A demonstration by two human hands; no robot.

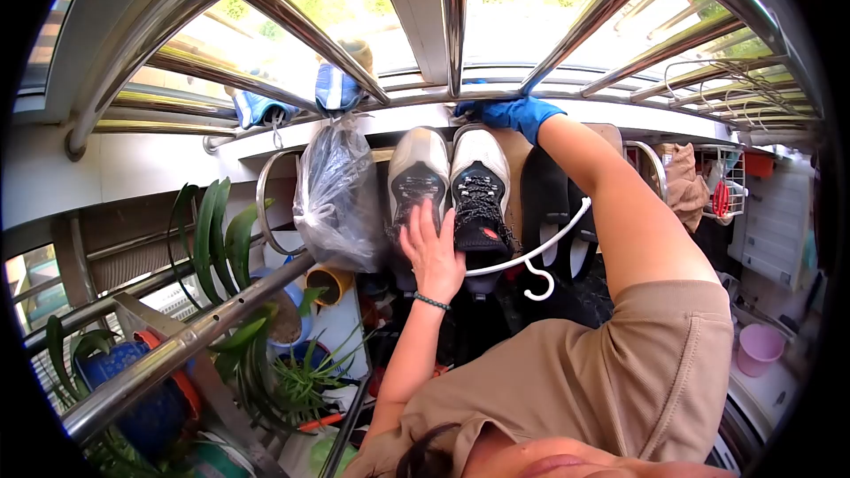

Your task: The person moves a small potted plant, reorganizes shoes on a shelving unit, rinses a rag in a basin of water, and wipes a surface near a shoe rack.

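My bare left hand [434, 252], fingers apart, rests against the opening of a grey-white shoe [418, 155]. Right beside that shoe is a white-and-black shoe [480, 159] with dark laces; both toes point at the window. A white hanger [571, 226] lies across the shoe heels, one end passing behind the heel of my left hand. My right hand [513, 113] wears a blue glove and reaches to the ledge under the metal rail, just beyond the shoe toes. Its fingertips are partly hidden, so its grip is unclear.
Metal bars [456, 18] curve across the window. Blue-and-white shoes [336, 84] stand at the bars, above a clear plastic bag [336, 199]. Potted plants [212, 239] and a metal rail [190, 336] are at the left. Dark footwear [544, 190], a wire basket [726, 173] and a pink bucket [760, 350] are at the right.
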